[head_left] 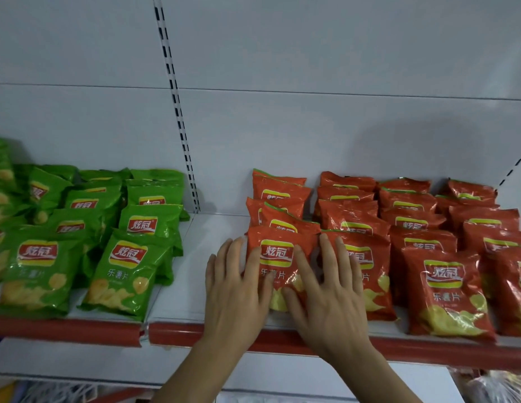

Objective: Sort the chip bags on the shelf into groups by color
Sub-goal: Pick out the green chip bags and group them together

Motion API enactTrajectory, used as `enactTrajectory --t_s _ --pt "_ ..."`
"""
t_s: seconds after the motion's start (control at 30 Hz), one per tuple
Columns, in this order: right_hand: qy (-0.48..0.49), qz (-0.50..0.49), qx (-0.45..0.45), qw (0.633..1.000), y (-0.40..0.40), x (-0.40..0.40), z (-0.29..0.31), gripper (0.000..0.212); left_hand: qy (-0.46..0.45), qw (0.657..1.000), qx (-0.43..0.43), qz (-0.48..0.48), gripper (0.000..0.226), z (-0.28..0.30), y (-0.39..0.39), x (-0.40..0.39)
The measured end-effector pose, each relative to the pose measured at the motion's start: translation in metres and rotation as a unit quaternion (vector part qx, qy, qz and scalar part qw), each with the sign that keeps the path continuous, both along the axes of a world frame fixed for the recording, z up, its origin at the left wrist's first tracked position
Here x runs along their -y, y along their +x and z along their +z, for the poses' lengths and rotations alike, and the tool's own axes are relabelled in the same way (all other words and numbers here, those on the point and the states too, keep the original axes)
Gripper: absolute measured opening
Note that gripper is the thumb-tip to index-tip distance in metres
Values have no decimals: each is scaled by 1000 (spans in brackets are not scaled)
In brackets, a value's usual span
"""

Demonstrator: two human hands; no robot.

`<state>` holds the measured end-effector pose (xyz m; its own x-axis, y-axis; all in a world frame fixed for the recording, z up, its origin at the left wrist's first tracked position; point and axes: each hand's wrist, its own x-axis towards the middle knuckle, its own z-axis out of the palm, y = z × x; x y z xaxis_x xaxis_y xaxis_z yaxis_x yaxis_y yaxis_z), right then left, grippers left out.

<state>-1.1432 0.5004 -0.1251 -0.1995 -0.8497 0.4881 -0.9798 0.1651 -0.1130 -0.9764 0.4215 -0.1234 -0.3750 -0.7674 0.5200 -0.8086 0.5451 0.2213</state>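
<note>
Red bags (445, 289) fill the right half of the shelf (178, 312) in overlapping rows, and green bags (128, 269) crowd the left half, with a bare strip of shelf between the two groups. We have both hands flat on the front red bag (278, 257) at the left end of its group: our left hand (236, 289) lies on the bag's left edge with fingers straight and spread, and our right hand (329, 289) lies across its right side and onto the neighbouring red bag (367, 274), fingers also extended; neither hand grips anything. We judge the sorting nearly finished, with squaring up this stack as the step in hand. To do it well we should press lightly, since the foil looks slippery and puffed, and nudge the bag rightwards against its neighbour so the gap beside the green group remains clear.
</note>
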Motion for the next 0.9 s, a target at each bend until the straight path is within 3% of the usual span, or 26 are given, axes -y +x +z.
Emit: enactTrajectory --t_s 0.33,0.9 --pt "-74 94 -3 993 76 25 32 61 -84 994 -5 69 54 37 73 9" --pt "-59 212 15 975 366 97 42 61 -18 977 13 213 59 35 378 35"
